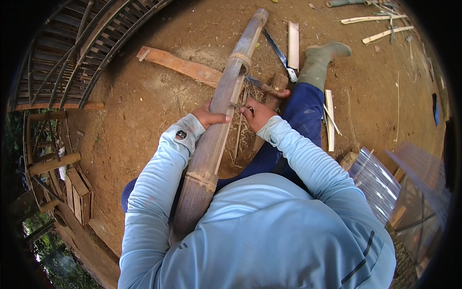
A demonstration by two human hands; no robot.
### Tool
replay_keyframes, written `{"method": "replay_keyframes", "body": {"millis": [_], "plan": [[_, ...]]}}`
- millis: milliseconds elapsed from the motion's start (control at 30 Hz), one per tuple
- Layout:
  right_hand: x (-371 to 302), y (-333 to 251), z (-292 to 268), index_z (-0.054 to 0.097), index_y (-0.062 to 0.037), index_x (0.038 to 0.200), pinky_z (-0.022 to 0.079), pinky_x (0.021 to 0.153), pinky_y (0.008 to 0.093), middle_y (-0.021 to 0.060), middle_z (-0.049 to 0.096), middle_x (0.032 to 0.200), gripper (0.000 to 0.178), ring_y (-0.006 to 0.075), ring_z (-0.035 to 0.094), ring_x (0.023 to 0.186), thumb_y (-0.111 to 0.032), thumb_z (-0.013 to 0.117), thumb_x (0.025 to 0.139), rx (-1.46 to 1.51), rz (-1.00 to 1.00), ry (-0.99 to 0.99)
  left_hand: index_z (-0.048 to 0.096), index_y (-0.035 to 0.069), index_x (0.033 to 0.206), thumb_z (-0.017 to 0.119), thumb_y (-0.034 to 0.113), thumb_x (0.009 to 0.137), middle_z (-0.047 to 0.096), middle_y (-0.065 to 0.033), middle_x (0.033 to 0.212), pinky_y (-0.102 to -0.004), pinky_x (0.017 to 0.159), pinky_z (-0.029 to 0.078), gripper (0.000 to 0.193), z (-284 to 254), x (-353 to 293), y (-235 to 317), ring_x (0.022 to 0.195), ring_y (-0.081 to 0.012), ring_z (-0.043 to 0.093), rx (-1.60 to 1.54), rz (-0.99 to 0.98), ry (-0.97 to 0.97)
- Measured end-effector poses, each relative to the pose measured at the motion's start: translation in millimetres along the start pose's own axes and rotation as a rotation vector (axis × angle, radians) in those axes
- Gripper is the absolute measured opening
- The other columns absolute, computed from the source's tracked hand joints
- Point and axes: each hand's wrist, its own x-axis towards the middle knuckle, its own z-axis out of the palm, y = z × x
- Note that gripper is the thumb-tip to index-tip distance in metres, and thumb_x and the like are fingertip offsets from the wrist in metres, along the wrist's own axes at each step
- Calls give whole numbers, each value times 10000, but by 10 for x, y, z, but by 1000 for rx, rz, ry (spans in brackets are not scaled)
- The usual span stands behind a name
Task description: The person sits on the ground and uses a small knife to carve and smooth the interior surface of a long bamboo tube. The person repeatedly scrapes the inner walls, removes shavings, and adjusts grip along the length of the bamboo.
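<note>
A long, thick bamboo pole (225,98) lies slanted across my lap, its far end pointing up and right. An opening runs lengthwise along its right side, between pale node rings. My left hand (210,115) is wrapped round the pole's middle, thumb on top. Beside the opening, my right hand (258,114) is closed in a pinch; a thin, small piece shows at its fingertips against the pole's edge, too small to name. Just beyond that hand, a blade with a wooden handle (276,90) rests over a wooden block (275,99), partly hidden behind the pole.
A handsaw (279,54) lies by a flat bamboo slat (293,44). An orange-brown board (185,66) extends left under the pole. Slatted bamboo furniture (72,53) stands far left, a wooden crate (78,195) below it. Clear corrugated sheets (375,178) stand at right. My booted leg (315,65) stretches forward.
</note>
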Motion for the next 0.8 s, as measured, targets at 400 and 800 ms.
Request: {"method": "replay_keyframes", "body": {"millis": [400, 800], "plan": [[105, -17, 55, 552, -58, 984, 470, 739, 489, 256, 633, 844, 287, 445, 609, 835, -337, 527, 924, -106, 23, 44, 360, -16, 1361, 808, 235, 666, 556, -123, 1148, -343, 916, 434, 865, 7, -10, -19, 1045, -222, 542, 91, 41, -47], [-1, -90, -40, 530, -67, 993, 464, 723, 507, 266, 622, 831, 260, 457, 604, 815, -318, 514, 932, -153, 48, 26, 345, -27, 1377, 816, 277, 668, 560, -144, 1172, -346, 935, 424, 904, 27, -1, -19, 1077, -232, 542, 225, 46, 95]]}}
